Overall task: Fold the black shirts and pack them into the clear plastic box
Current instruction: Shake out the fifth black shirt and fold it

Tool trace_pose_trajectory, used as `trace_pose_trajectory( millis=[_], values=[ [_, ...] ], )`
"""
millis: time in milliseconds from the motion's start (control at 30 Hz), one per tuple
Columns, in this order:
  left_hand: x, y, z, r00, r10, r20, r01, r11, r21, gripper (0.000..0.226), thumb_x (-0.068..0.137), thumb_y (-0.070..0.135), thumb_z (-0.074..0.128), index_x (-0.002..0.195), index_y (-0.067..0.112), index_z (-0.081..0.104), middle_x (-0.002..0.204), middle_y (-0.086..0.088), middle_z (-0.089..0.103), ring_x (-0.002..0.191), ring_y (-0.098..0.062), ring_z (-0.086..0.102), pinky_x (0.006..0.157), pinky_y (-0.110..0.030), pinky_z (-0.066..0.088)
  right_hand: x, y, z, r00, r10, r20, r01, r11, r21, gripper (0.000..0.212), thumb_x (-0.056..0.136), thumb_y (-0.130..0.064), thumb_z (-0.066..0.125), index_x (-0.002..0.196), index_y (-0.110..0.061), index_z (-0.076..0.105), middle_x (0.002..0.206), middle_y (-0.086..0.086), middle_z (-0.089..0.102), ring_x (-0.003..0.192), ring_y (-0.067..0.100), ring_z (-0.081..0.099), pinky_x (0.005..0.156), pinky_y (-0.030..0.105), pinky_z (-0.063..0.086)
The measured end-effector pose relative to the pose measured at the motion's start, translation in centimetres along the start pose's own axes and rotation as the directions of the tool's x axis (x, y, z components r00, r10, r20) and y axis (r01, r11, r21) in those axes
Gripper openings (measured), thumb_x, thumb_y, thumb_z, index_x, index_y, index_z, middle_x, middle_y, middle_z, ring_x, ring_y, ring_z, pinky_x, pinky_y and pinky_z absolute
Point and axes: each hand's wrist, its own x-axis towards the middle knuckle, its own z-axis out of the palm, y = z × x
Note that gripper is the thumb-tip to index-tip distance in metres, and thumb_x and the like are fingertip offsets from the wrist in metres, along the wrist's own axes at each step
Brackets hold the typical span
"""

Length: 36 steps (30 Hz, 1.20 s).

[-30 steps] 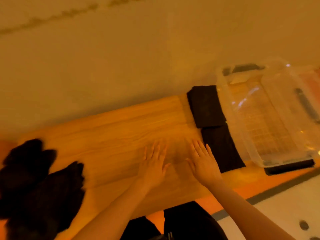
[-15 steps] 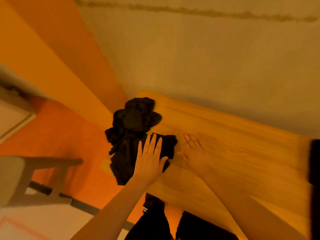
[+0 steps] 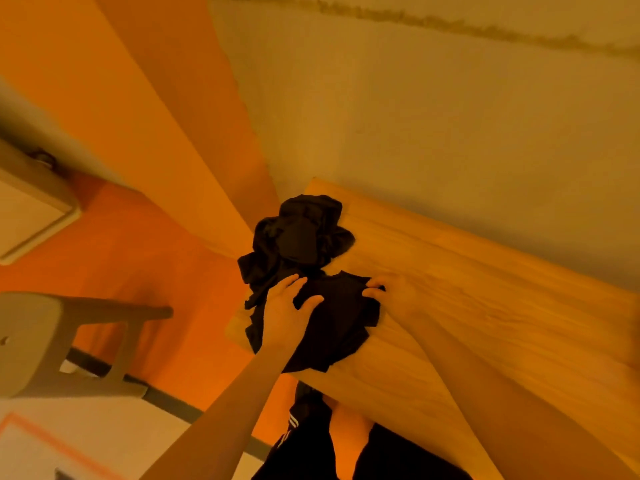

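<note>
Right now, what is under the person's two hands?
A crumpled black shirt lies under both hands, on the wooden table. The left hand presses on it; the right hand pinches its edge. More black shirts are heaped behind. The cloth hides the table beneath.

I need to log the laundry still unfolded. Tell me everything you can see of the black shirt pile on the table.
The black shirt pile is a crumpled heap of soft dark fabric at the left end of the wooden table, with no folds made. Its near part spreads flatter and hangs slightly over the table's edge. The left hand rests on it, and the right hand pinches its right edge with its fingers. How many shirts it holds cannot be told.
</note>
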Motion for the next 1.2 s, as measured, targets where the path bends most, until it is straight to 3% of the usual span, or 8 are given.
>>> trace_pose_trajectory(
  millis=[100, 200, 300, 633, 900, 1000, 1067, 1200],
  values=[
    [0.4, 2.4, -0.9, 0.989, 0.147, -0.015, -0.148, 0.989, -0.030, 0.048, 0.084, 0.032, 0.065, 0.129, 0.019, 0.053, 0.137, 0.005, 0.046, 0.131, -0.011, 0.032, 0.106, -0.022, 0.022, -1.1, -2.6, -2.7, 0.997, -0.045, 0.055, 0.044, 0.999, 0.025, 0.006, 0.086, -0.015, 0.064, 0.089, -0.014, 0.069, 0.094, 0.007, 0.065, 0.085, 0.015, 0.055, 0.073, 0.023, 0.039],
    [1.5, 7.5, -2.9, 0.929, 0.262, 0.260, -0.215, 0.957, -0.195, 0.047, 0.083, 0.028, 0.067, 0.128, 0.021, 0.054, 0.127, 0.010, 0.051, 0.119, -0.002, 0.042, 0.099, -0.018, 0.031, -2.9, -6.4, -6.2, 0.984, -0.171, 0.054, 0.170, 0.985, 0.023, 0.022, 0.085, -0.016, 0.064, 0.068, -0.029, 0.059, 0.071, -0.009, 0.056, 0.066, 0.003, 0.050, 0.063, 0.018, 0.038],
    [2.3, 12.8, -5.5, 0.840, 0.357, 0.408, -0.266, 0.927, -0.264, 0.009, 0.085, 0.020, 0.066, 0.092, 0.025, 0.068, 0.086, 0.004, 0.068, 0.078, 0.000, 0.062, 0.072, -0.022, 0.047, -5.0, -10.2, -9.8, 0.967, -0.255, -0.009, 0.254, 0.958, 0.137, 0.025, 0.089, -0.007, 0.057, 0.069, -0.022, 0.059, 0.069, -0.005, 0.057, 0.062, 0.001, 0.056, 0.063, 0.014, 0.044],
    [0.9, 34.2, -18.1, 0.649, 0.650, 0.395, -0.520, 0.759, -0.392, 0.009, 0.086, 0.021, 0.063, 0.093, 0.018, 0.066, 0.088, 0.003, 0.069, 0.084, -0.009, 0.067, 0.079, -0.023, 0.053, -14.4, -22.3, -26.3, 0.700, -0.581, -0.415, 0.667, 0.740, 0.089, 0.027, 0.096, -0.005, 0.039, 0.075, -0.014, 0.052, 0.068, -0.001, 0.054, 0.059, -0.001, 0.057, 0.059, 0.017, 0.049],
    [-2.3, 47.4, -25.3, 0.577, 0.785, 0.226, -0.624, 0.602, -0.498, 0.016, 0.090, 0.025, 0.057, 0.087, 0.014, 0.068, 0.079, 0.000, 0.069, 0.069, -0.008, 0.066, 0.064, -0.020, 0.054, -21.1, -29.8, -36.5, 0.508, -0.665, -0.547, 0.755, 0.649, -0.088, 0.022, 0.097, -0.012, 0.043, 0.077, -0.014, 0.052, 0.068, -0.001, 0.054, 0.064, 0.009, 0.055, 0.061, 0.026, 0.050],
    [-3.6, 50.8, -26.6, 0.549, 0.828, 0.115, -0.628, 0.500, -0.597, 0.018, 0.090, 0.024, 0.057, 0.093, 0.010, 0.067, 0.087, -0.005, 0.069, 0.075, -0.013, 0.067, 0.069, -0.024, 0.055, -22.8, -31.1, -39.1, 0.539, -0.688, -0.486, 0.784, 0.620, -0.009, 0.017, 0.088, -0.033, 0.058, 0.092, -0.017, 0.056, 0.090, -0.003, 0.065, 0.093, 0.015, 0.062, 0.086, 0.034, 0.050],
    [-4.3, 52.7, -27.2, 0.538, 0.840, 0.065, -0.610, 0.442, -0.657, 0.021, 0.091, 0.025, 0.056, 0.095, 0.007, 0.066, 0.088, -0.007, 0.069, 0.075, -0.015, 0.068, 0.070, -0.027, 0.055, -23.8, -31.7, -40.0, 0.615, -0.684, -0.392, 0.750, 0.661, 0.024, 0.047, 0.074, -0.048, 0.069, 0.112, -0.025, 0.056, 0.106, -0.009, 0.066, 0.105, 0.010, 0.062, 0.089, 0.031, 0.051],
    [-4.8, 55.1, -28.4, 0.537, 0.843, 0.025, -0.596, 0.400, -0.697, 0.028, 0.090, 0.033, 0.055, 0.095, 0.008, 0.067, 0.093, -0.010, 0.070, 0.085, -0.022, 0.068, 0.076, -0.034, 0.056, -25.2, -32.3, -40.6, 0.625, -0.645, -0.440, 0.717, 0.697, -0.003, 0.016, 0.087, -0.024, 0.060, 0.099, -0.016, 0.066, 0.100, -0.001, 0.070, 0.095, 0.014, 0.066, 0.081, 0.029, 0.052]
  ],
)
